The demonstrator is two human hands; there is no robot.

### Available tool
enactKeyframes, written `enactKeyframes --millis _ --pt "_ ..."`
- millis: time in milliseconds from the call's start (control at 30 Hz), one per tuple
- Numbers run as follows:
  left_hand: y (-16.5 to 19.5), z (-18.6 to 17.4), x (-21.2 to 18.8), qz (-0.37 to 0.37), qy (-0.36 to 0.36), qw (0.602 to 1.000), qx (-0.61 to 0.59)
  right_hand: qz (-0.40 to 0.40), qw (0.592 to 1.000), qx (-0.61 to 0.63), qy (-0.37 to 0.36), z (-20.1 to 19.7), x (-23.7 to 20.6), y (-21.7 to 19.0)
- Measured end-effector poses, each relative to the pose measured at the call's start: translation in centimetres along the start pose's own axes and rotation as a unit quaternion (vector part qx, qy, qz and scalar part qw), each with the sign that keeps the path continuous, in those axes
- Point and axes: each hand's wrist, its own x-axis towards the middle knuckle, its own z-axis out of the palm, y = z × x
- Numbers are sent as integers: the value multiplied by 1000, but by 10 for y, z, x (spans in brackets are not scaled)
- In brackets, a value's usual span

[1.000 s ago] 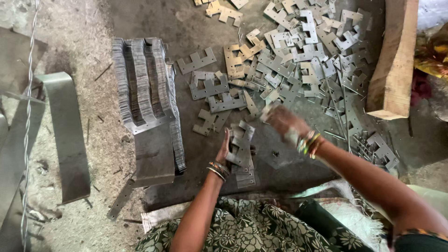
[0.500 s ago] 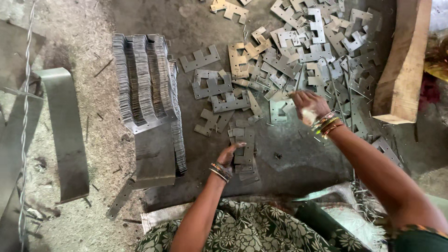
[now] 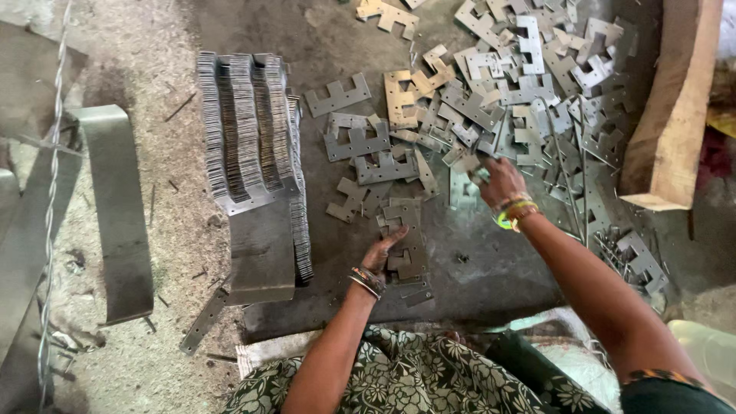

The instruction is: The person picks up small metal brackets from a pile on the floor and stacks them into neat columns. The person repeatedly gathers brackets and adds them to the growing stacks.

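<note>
Left arm: bare, reaching forward from the lap, forearm nearly straight, bangles at the wrist.
Left hand: low and near the body, palm turned inward, fingers extended, thumb spread.
Right arm: bare, stretched further out and angled to the left, bangles at the wrist.
Right hand: fingers curled downward, knuckles up.

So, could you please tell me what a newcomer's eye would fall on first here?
Probably the scattered heap of flat notched metal plates at upper right, where the right hand is reaching. Next, the tall ribbed stack of plates standing on edge at left, and the left hand steadying a small pile at centre.
</note>
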Motion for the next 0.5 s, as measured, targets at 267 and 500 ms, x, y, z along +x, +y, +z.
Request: enactKeyframes --millis 267,500 --pt "-4 -10 24 66 -67 995 35 72 994 3 -78 4 -46 32" --pt "-5 -1 12 15 -176 980 -92 51 997 -25 -58 7 -31 27"
